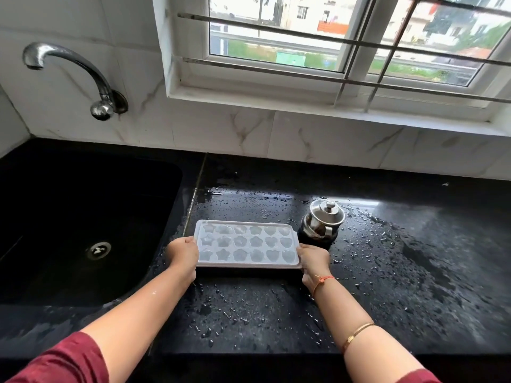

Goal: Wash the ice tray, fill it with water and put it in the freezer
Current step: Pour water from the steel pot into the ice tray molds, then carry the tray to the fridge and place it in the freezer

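Note:
A white plastic ice tray (247, 244) with star, flower and heart shaped cells lies level just above or on the wet black counter (276, 313), right of the sink. Its cells look glossy, as if holding water. My left hand (182, 257) grips the tray's left short end. My right hand (313, 262) grips its right short end, fingers curled under the rim.
A black sink (83, 205) with a steel drain lies at the left, under a chrome wall tap (69, 70) that is not running. A small steel lidded pot (322, 221) stands right behind the tray's right end. Water drops cover the counter. A barred window is above.

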Action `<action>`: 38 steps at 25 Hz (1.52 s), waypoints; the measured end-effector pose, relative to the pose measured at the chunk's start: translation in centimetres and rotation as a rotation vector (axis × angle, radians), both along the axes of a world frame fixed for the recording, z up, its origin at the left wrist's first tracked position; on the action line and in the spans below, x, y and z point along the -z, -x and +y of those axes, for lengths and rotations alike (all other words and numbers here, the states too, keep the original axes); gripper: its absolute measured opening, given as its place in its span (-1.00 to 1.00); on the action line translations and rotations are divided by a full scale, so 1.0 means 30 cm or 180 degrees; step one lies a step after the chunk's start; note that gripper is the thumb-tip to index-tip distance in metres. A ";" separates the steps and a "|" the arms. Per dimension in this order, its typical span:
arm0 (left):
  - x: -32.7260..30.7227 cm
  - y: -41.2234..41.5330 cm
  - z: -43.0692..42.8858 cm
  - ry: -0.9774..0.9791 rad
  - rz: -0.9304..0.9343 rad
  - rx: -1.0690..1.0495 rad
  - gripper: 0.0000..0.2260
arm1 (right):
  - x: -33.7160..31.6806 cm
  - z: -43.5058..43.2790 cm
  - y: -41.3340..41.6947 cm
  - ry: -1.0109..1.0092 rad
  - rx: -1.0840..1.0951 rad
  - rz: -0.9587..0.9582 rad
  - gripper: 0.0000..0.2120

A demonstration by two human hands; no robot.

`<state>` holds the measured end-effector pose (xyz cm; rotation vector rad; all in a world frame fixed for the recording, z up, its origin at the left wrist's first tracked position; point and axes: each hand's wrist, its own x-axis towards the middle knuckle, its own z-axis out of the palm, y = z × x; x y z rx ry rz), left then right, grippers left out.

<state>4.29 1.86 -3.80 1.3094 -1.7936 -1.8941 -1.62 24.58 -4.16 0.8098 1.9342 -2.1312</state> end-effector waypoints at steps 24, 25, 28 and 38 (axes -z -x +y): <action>-0.048 -0.264 0.320 -0.0143 0.0386 0.0716 -0.82 | -0.081 0.314 -0.384 0.0001 0.0516 0.0086 -0.76; -0.056 -0.275 0.347 -0.0156 0.0405 0.0749 -0.81 | -0.088 0.339 -0.405 0.0011 0.0580 0.0081 -0.73; -0.059 -0.303 0.439 -0.0096 0.0405 0.0892 -0.86 | -0.118 0.431 -0.487 0.0000 0.0824 0.0097 -0.69; -0.040 -0.454 0.812 -0.0248 0.0276 0.1786 -0.90 | -0.149 0.789 -0.854 -0.0157 0.1654 -0.0028 -0.76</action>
